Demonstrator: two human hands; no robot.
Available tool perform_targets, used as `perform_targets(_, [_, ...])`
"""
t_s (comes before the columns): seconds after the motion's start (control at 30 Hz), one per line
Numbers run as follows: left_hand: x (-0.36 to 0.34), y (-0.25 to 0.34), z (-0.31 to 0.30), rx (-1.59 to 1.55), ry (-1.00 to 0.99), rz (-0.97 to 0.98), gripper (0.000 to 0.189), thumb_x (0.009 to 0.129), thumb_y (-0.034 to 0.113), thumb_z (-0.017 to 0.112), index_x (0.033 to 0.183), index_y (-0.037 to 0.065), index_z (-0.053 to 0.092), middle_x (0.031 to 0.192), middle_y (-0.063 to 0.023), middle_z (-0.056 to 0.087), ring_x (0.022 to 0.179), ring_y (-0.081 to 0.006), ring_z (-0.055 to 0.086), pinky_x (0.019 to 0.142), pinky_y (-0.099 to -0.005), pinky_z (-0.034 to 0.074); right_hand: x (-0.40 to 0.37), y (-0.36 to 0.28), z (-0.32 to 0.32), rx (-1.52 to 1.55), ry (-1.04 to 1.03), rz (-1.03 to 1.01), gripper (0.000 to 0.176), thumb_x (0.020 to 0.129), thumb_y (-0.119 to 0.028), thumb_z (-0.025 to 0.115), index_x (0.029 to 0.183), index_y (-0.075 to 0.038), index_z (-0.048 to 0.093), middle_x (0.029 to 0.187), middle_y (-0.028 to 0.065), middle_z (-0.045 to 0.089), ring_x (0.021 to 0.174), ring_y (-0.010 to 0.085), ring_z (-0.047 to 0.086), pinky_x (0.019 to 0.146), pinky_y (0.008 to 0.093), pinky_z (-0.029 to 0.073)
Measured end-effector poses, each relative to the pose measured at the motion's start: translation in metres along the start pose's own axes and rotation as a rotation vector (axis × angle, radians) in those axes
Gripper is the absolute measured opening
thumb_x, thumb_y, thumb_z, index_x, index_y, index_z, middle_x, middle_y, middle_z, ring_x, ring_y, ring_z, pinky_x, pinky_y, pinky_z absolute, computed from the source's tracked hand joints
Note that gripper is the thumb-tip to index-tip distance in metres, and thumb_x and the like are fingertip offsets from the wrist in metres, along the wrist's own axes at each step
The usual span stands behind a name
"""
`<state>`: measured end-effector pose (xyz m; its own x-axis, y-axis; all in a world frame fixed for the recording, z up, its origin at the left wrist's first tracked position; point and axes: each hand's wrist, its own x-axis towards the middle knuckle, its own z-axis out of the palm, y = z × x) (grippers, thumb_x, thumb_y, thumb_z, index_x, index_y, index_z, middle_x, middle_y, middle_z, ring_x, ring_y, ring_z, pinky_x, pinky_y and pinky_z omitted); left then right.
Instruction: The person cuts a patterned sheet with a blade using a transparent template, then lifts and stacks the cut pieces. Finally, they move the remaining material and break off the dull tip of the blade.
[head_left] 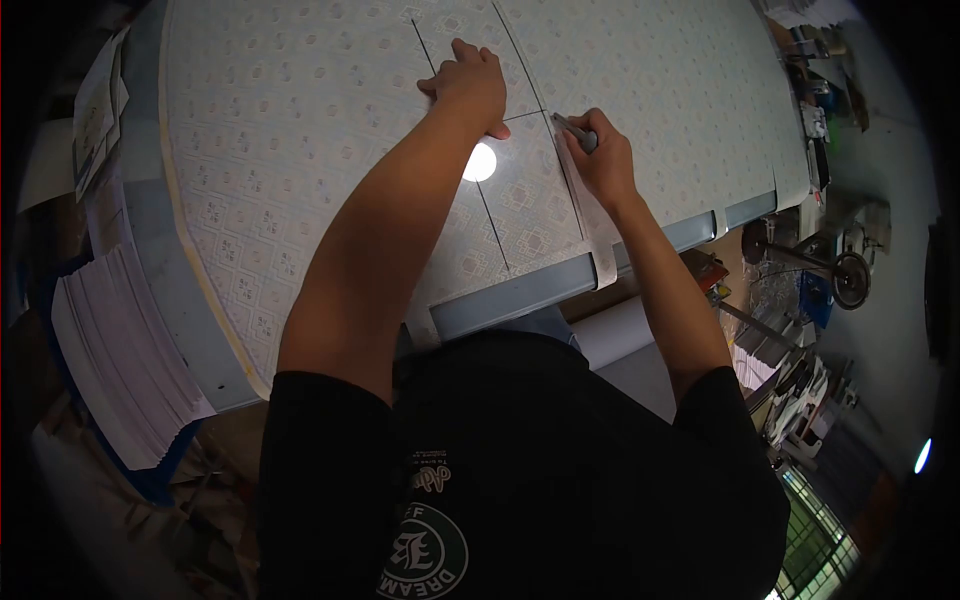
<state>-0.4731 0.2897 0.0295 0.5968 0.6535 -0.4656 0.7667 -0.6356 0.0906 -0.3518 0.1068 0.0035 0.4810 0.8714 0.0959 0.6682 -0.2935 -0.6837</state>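
Your black T-shirt (520,480) fills the bottom of the head view, closest to the camera. Both bare arms reach up from it across a grey table (510,298) covered by a pale patterned sheet (290,120). Your left hand (467,85) lies palm down on the sheet, fingers stretched out and close together, pressing on it beside a dark line. Your right hand (603,160) is just beside it, fingers clamped round a grey cutter (574,129) whose tip touches the sheet. A narrow strip (598,235) of sheet runs from that hand to the table edge. A stack of white paper (120,350) sits at the left.
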Motion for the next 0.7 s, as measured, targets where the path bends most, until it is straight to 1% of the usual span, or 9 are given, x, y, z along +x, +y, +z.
perform_targets(0.03, [0.001,0.0,-0.002,-0.013,-0.026,-0.007,0.129,0.065,0.048,0.093,0.16,0.007,0.016,0.163,-0.0248,0.016,0.134,-0.0427,0.049,0.104,-0.0636,0.046,0.023,-0.004,0.004,-0.029,-0.004,0.009,0.019,0.088,-0.013,0.073,0.101,-0.003,0.062,0.093,0.0181,0.073,0.084,0.036,0.072,0.072,0.0384,0.056])
perform_targets(0.17, [-0.001,0.0,-0.006,-0.003,-0.069,0.007,0.13,0.065,0.049,0.093,0.16,0.007,0.014,0.164,-0.0255,0.013,0.134,-0.0431,0.049,0.106,-0.0632,0.045,0.13,-0.007,0.036,-0.135,0.045,-0.081,0.022,0.085,-0.016,0.075,0.1,-0.005,0.064,0.092,0.0174,0.073,0.085,0.0379,0.071,0.073,0.042,0.056])
perform_targets(0.27, [-0.002,-0.003,-0.009,0.02,-0.084,0.006,0.131,0.066,0.05,0.092,0.16,0.007,0.012,0.165,-0.0255,0.011,0.133,-0.0431,0.05,0.105,-0.062,0.046,0.181,-0.012,0.051,-0.17,0.099,-0.165,0.024,0.083,-0.018,0.076,0.1,-0.006,0.064,0.091,0.018,0.073,0.084,0.0392,0.071,0.074,0.0444,0.056])
perform_targets(0.3, [-0.002,-0.003,-0.009,0.069,-0.074,0.034,0.131,0.066,0.054,0.09,0.159,0.003,0.014,0.163,-0.0291,0.013,0.128,-0.0439,0.054,0.1,-0.0598,0.05,0.19,-0.015,0.054,-0.179,0.097,-0.153,0.024,0.083,-0.018,0.076,0.1,-0.006,0.065,0.09,0.0183,0.073,0.084,0.0394,0.071,0.074,0.0446,0.056])
perform_targets(0.33, [-0.003,-0.004,-0.009,0.118,-0.067,0.062,0.131,0.067,0.058,0.088,0.158,0.0,0.015,0.161,-0.0326,0.014,0.124,-0.0447,0.058,0.095,-0.0576,0.054,0.196,-0.017,0.055,-0.187,0.094,-0.14,0.024,0.083,-0.018,0.076,0.1,-0.006,0.065,0.09,0.0185,0.073,0.083,0.0396,0.071,0.074,0.0448,0.056])
perform_targets(0.43, [-0.002,-0.004,-0.01,0.104,-0.087,0.05,0.13,0.068,0.056,0.088,0.159,0.002,0.014,0.161,-0.0314,0.014,0.125,-0.0439,0.057,0.096,-0.0577,0.054,0.203,-0.014,0.059,-0.151,0.078,-0.115,0.029,0.084,-0.022,0.076,0.104,-0.005,0.064,0.094,0.0164,0.073,0.088,0.0367,0.071,0.077,0.0418,0.055])
perform_targets(0.57, [0.0,-0.003,-0.006,0.055,-0.074,0.014,0.129,0.067,0.053,0.09,0.159,0.003,0.015,0.162,-0.0298,0.013,0.127,-0.0435,0.056,0.098,-0.0594,0.052,0.195,-0.013,0.068,-0.097,0.128,-0.093,0.028,0.085,-0.023,0.076,0.103,-0.006,0.064,0.095,0.0171,0.073,0.087,0.0373,0.071,0.076,0.0425,0.055])
perform_targets(0.63, [-0.003,-0.003,-0.009,-0.027,-0.095,0.001,0.131,0.063,0.048,0.094,0.16,0.007,0.014,0.164,-0.0264,0.011,0.132,-0.0415,0.05,0.107,-0.0626,0.044,0.194,-0.014,0.072,-0.095,0.182,-0.108,0.027,0.085,-0.023,0.076,0.103,-0.006,0.064,0.096,0.0174,0.073,0.087,0.0375,0.071,0.075,0.0424,0.055])
perform_targets(0.7, [-0.005,-0.003,-0.007,-0.021,-0.083,-0.017,0.131,0.063,0.047,0.094,0.16,0.008,0.015,0.164,-0.0259,0.012,0.131,-0.0408,0.052,0.107,-0.0626,0.043,0.195,-0.015,0.071,-0.067,0.161,-0.09,0.027,0.086,-0.023,0.075,0.103,-0.006,0.064,0.096,0.0175,0.073,0.087,0.0377,0.071,0.075,0.0426,0.055])
